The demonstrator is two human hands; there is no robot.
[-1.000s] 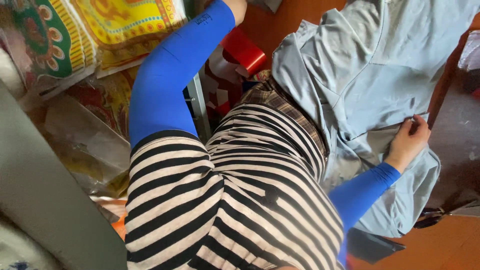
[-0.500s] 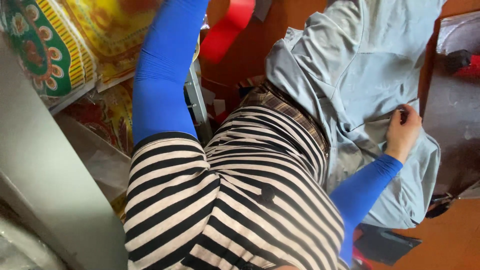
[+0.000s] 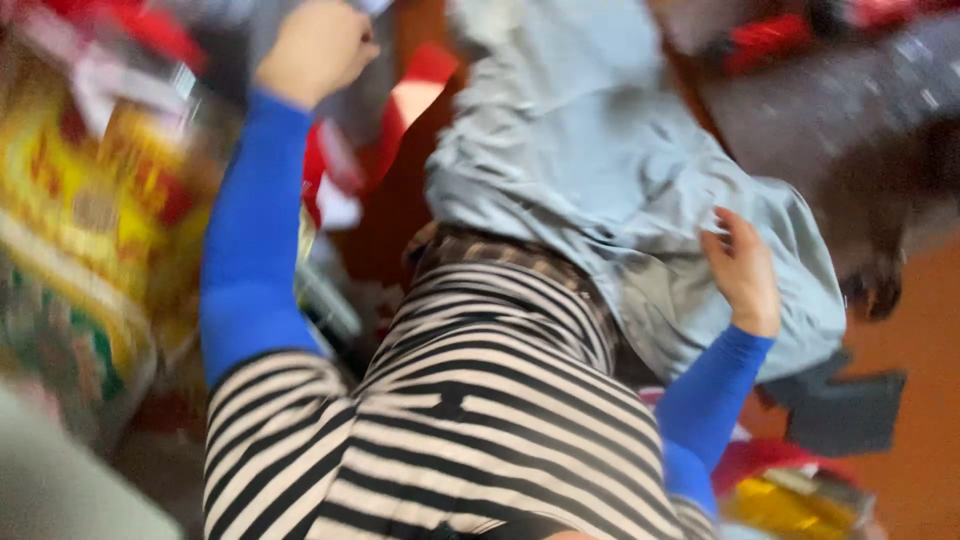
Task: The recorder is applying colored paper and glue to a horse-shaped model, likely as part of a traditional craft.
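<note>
Background: orange-brown floor (image 3: pixel 925 420) along the right edge, crowded with soft goods; frame heavily motion-blurred, so detail is limited. Person seen from above, wearing a black-and-white striped top (image 3: pixel 480 440) with blue sleeves. A pale blue-grey garment (image 3: pixel 600 150) lies spread across the middle, running from the top edge down to the person's waist, creased and bunched at its lower right. Right hand (image 3: pixel 745 270) rests flat on that lower right part, fingers loosely curved against the cloth; judged to be pressing it in place rather than pinching it, though blur hides whether any fold is caught. Left hand (image 3: pixel 315 50) is raised at upper left, arm extended away from the garment, fingers curled into a loose fist; cannot tell whether it holds anything. Left of that arm: a stack of yellow and red patterned fabrics (image 3: pixel 90 210), smeared. Red item (image 3: pixel 425 75) just beside the garment's left edge. Dark flat object (image 3: pixel 845 410) on the floor near the right elbow.
</note>
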